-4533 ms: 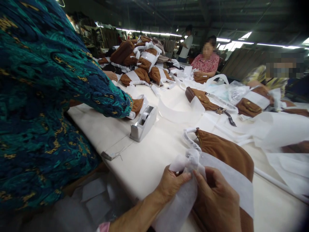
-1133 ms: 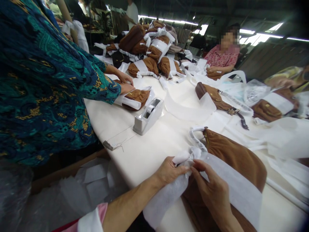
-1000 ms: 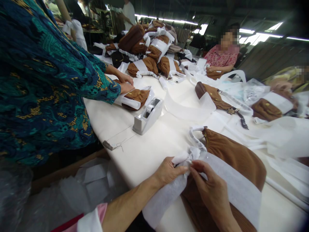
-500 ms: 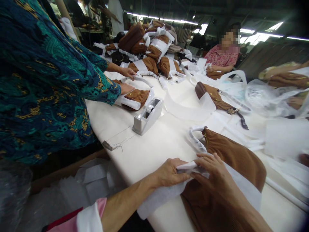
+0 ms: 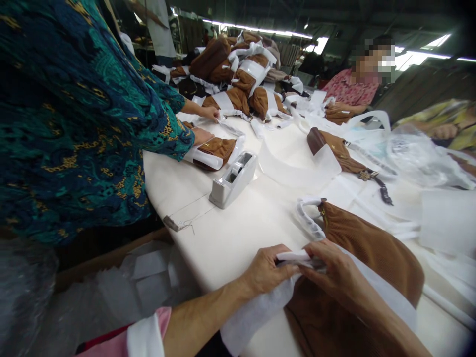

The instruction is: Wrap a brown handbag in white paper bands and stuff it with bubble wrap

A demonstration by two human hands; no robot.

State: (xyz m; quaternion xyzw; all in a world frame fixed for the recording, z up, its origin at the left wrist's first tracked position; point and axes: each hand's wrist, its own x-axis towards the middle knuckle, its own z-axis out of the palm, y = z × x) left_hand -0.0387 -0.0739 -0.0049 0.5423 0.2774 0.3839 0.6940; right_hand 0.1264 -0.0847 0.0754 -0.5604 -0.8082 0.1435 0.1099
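A brown ribbed fabric bag [image 5: 375, 248] lies at the front right of the table, partly under my right arm. White wrapping covers its handle [image 5: 310, 223]. My left hand [image 5: 269, 270] is closed on a white-wrapped strap [image 5: 293, 255], with the thumb below and the fingers above. Right beside it, my right hand [image 5: 329, 267] pinches the same strap, fingers curled over it. Dark material shows in a gap of the wrapping between the hands. A thin white sheet [image 5: 253, 310] hangs below my left hand over the table edge, and white sheet also shows beyond my right forearm.
A tape dispenser [image 5: 234, 181] stands ahead on the white table [image 5: 201, 218]. At left, a co-worker in a patterned sleeve [image 5: 163, 129] handles a small brown bag [image 5: 215, 151]. Wrapped bags [image 5: 238, 94] are piled behind. Another brown bag [image 5: 334, 151] and plastic [image 5: 412, 153] lie right.
My right fingers, raised and spread before, are now lower and curled onto the strap. My left hand keeps its hold. The whole view has shifted slightly.
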